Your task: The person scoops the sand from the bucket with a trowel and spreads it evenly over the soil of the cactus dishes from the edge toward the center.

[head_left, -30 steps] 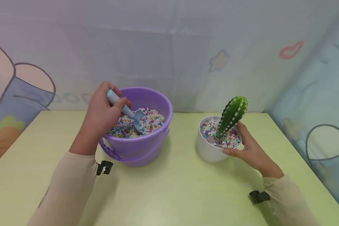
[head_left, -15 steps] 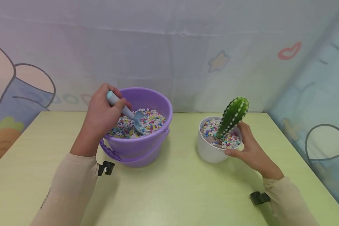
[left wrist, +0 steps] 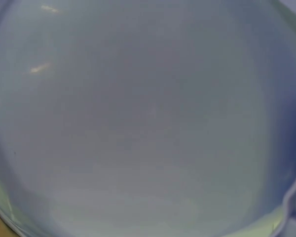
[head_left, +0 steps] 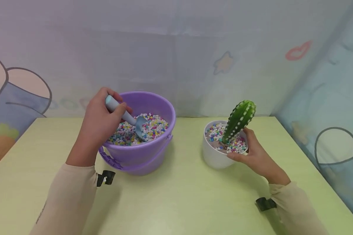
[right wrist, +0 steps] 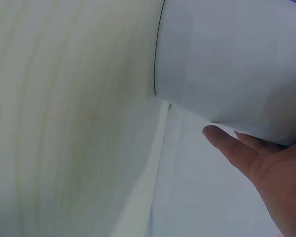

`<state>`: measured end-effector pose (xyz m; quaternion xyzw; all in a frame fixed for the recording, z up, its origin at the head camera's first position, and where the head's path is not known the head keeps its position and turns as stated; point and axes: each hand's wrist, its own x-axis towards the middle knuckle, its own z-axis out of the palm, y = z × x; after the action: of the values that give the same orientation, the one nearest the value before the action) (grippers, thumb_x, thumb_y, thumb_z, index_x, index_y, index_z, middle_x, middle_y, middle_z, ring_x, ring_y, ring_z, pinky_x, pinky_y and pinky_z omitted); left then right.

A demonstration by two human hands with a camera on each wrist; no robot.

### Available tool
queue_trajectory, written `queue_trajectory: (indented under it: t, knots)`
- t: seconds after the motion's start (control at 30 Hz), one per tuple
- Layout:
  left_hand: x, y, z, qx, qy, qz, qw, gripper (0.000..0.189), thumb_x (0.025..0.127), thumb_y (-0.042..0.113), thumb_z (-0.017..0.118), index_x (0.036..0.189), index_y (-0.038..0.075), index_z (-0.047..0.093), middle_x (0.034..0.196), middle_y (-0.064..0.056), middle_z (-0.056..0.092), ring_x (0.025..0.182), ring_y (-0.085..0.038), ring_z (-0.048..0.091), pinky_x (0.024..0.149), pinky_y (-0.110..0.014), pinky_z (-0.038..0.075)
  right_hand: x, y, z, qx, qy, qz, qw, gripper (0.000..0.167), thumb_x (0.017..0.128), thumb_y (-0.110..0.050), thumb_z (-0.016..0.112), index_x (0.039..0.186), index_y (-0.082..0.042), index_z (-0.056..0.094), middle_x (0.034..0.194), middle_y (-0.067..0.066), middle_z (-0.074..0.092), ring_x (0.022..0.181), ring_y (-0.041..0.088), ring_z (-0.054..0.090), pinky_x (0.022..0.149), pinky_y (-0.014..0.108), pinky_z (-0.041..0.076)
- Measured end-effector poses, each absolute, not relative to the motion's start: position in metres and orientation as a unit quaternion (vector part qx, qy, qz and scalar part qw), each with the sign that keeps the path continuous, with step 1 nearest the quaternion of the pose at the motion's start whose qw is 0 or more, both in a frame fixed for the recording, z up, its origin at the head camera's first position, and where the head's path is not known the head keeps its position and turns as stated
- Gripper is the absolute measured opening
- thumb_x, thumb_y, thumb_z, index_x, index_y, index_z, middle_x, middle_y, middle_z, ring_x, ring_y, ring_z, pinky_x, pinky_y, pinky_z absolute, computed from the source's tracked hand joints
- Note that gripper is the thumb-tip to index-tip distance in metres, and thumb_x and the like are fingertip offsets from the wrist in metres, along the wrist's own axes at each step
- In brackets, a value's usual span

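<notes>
My left hand [head_left: 101,119] grips the handle of a small pale-blue toy shovel [head_left: 140,127]. The shovel's blade rests tilted in colourful pebbles [head_left: 156,128] inside a purple bucket [head_left: 141,153]. At the right, my right hand [head_left: 259,160] holds a white pot [head_left: 216,160] by its near-right side, thumb at the rim. A green cactus [head_left: 239,120] leans to the right in the pot, with similar pebbles around its base and a bare brownish patch. The bucket's wall [left wrist: 148,118] fills the left wrist view. In the right wrist view, fingers [right wrist: 232,150] lie against the pot [right wrist: 227,54].
The bucket and pot stand apart on a pale yellow-green table [head_left: 170,202]. The bucket's purple handle [head_left: 144,166] hangs down its front. A printed cloth backdrop [head_left: 176,58] rises behind the table and along its right side.
The head view has shifted slightly, so everything appears a little farther left. Both hands keep their holds, and the shovel stays in the pebbles.
</notes>
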<state>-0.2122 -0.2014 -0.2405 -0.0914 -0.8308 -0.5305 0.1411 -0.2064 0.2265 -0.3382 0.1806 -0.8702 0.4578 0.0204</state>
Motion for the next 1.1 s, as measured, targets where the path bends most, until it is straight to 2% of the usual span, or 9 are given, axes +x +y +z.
queue_trajectory:
  t: [0.17,0.3,0.43,0.9,1.1]
  knots:
    - [-0.2121,-0.2015,-0.2434,-0.103,-0.835,-0.521,0.144,0.02,0.102,0.016,0.054,0.112,0.002,0.044,0.1,-0.016,0.071,0.086,-0.021,0.069,0.071,-0.025,0.053,-0.2025,0.2232,-0.3374,0.168,-0.875,0.454,0.012,0.096,0.091,-0.021,0.073,0.155,-0.006,0.003,0.151,0.018,0.017,0.138,0.035,0.023,0.104,0.059,0.032]
    - [-0.2151,-0.1974,-0.2442,-0.116,-0.833,-0.521,0.146,0.019,0.102,0.016,0.054,0.111,0.003,0.044,0.098,-0.014,0.072,0.078,-0.02,0.066,0.063,-0.025,0.048,-0.198,0.225,-0.3363,0.158,-0.872,0.463,0.006,0.094,0.093,-0.02,0.071,0.155,-0.007,0.001,0.153,0.018,0.014,0.138,0.036,0.023,0.099,0.058,0.039]
    - [-0.215,-0.1974,-0.2451,-0.132,-0.836,-0.512,0.151,0.019,0.102,0.016,0.054,0.112,0.003,0.044,0.098,-0.013,0.072,0.067,-0.02,0.059,0.057,-0.025,0.046,-0.1967,0.2252,-0.3399,0.155,-0.869,0.469,0.006,0.095,0.093,-0.02,0.071,0.154,-0.006,0.001,0.155,0.02,0.012,0.14,0.037,0.019,0.1,0.06,0.037]
    - [-0.2107,-0.1985,-0.243,-0.135,-0.835,-0.51,0.155,0.022,0.102,0.016,0.054,0.115,0.002,0.044,0.099,-0.011,0.072,0.068,-0.02,0.06,0.059,-0.026,0.047,-0.1978,0.2235,-0.3365,0.149,-0.877,0.456,0.0,0.098,0.093,-0.024,0.071,0.155,-0.005,-0.003,0.157,0.02,0.009,0.142,0.038,0.016,0.101,0.063,0.035]
    - [-0.2096,-0.2007,-0.2424,-0.133,-0.837,-0.506,0.158,0.021,0.101,0.015,0.054,0.114,0.002,0.045,0.098,-0.012,0.072,0.067,-0.019,0.061,0.059,-0.025,0.048,-0.1991,0.2214,-0.3363,0.155,-0.876,0.456,0.004,0.096,0.093,-0.023,0.071,0.154,-0.004,-0.001,0.156,0.02,0.012,0.14,0.037,0.021,0.099,0.061,0.038]
